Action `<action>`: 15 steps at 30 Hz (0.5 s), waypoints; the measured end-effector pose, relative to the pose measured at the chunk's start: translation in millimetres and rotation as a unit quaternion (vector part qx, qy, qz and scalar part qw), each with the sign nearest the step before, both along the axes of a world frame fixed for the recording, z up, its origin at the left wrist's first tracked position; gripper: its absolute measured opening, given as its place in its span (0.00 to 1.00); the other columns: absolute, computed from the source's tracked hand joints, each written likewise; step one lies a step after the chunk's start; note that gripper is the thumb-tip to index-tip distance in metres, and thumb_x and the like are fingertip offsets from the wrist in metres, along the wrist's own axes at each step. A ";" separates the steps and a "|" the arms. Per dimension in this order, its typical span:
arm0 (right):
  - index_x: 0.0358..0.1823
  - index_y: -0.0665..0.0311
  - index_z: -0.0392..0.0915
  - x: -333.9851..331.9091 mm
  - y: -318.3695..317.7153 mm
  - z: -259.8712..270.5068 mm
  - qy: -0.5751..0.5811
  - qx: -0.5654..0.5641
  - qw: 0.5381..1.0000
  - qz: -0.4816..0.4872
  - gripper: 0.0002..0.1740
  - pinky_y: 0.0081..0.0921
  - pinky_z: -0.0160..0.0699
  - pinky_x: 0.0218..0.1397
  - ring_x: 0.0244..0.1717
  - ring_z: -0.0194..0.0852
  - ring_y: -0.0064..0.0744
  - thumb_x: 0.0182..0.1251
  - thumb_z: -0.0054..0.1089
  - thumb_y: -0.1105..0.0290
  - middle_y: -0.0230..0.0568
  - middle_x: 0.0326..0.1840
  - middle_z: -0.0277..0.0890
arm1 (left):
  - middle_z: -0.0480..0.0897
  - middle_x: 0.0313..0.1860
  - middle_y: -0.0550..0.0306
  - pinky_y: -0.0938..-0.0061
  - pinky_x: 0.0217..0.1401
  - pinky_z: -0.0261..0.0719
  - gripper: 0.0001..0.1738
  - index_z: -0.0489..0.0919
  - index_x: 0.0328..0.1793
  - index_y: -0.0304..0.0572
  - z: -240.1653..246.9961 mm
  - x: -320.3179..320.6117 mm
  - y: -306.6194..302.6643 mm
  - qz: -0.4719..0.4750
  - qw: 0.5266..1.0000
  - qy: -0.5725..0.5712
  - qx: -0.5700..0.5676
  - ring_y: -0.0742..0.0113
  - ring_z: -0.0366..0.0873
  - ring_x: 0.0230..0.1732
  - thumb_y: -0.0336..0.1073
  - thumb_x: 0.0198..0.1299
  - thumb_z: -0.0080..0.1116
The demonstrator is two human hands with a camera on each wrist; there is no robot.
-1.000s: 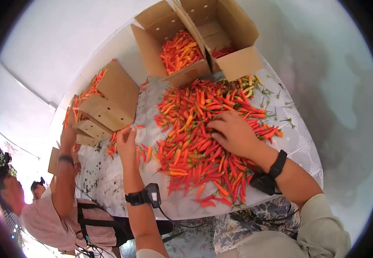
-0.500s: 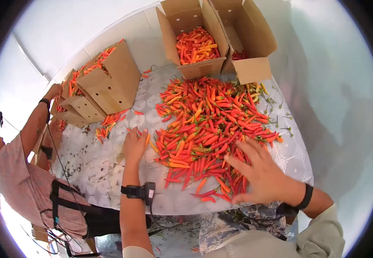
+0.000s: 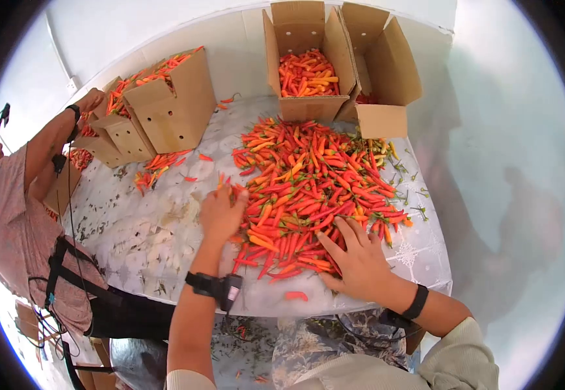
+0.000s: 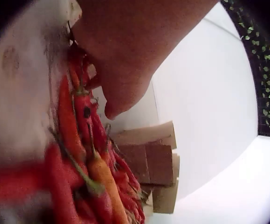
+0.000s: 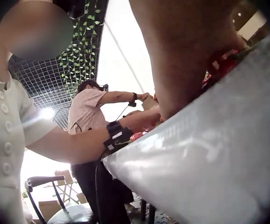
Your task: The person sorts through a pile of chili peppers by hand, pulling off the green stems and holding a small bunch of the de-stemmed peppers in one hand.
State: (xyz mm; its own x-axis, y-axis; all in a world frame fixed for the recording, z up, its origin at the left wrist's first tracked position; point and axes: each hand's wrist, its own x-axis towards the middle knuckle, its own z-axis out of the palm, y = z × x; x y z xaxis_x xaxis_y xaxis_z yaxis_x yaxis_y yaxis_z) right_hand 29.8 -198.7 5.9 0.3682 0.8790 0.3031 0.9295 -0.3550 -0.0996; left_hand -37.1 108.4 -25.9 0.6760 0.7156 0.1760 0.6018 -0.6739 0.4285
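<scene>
A broad pile of red and orange chillies [image 3: 308,188] lies on the white-covered table. At the pile's left edge, my left hand [image 3: 222,218] touches chillies with loosely bent fingers; the left wrist view shows this hand [image 4: 125,60] over red chillies [image 4: 68,121]. My right hand [image 3: 363,266] rests with spread fingers on the front right part of the pile, gripping nothing visible. In the right wrist view the right hand [image 5: 181,60] hides most of the chillies. One red chilli [image 3: 296,296] lies apart near the front edge.
Behind the pile stand two open cardboard boxes, one [image 3: 311,107] holding chillies, the other [image 3: 382,121] showing few. Filled boxes [image 3: 178,104] stand at the left, where another person [image 3: 35,201] reaches in. Loose stems [image 3: 419,194] lie right of the pile.
My left hand has come right to the pile's edge. The right hand, raised with spread fingers half a second ago, is down against the chillies. The front of the pile has shifted inward.
</scene>
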 end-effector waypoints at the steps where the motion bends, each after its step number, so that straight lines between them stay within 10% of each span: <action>1: 0.66 0.55 0.65 2.5 4.0 0.9 -0.009 0.002 1.000 -0.001 0.42 0.53 0.65 0.56 0.66 0.54 0.56 0.48 0.65 0.48 0.59 0.66 0.55 | 0.72 0.56 0.39 0.50 0.58 0.67 0.34 0.73 0.62 0.50 1.0 5.5 -14.1 -0.003 1.000 -0.009 0.004 0.40 0.68 0.58 0.65 0.58 0.48; 15: 0.42 0.68 0.76 62.5 36.8 12.0 -0.007 0.214 0.977 -0.022 0.23 0.38 0.72 0.54 0.53 0.66 0.50 0.44 0.70 0.66 0.48 0.53 0.68 | 0.74 0.46 0.39 0.63 0.53 0.70 0.29 0.76 0.57 0.45 36.5 60.1 -96.2 -0.102 0.962 -0.233 -0.096 0.47 0.72 0.48 0.52 0.52 0.63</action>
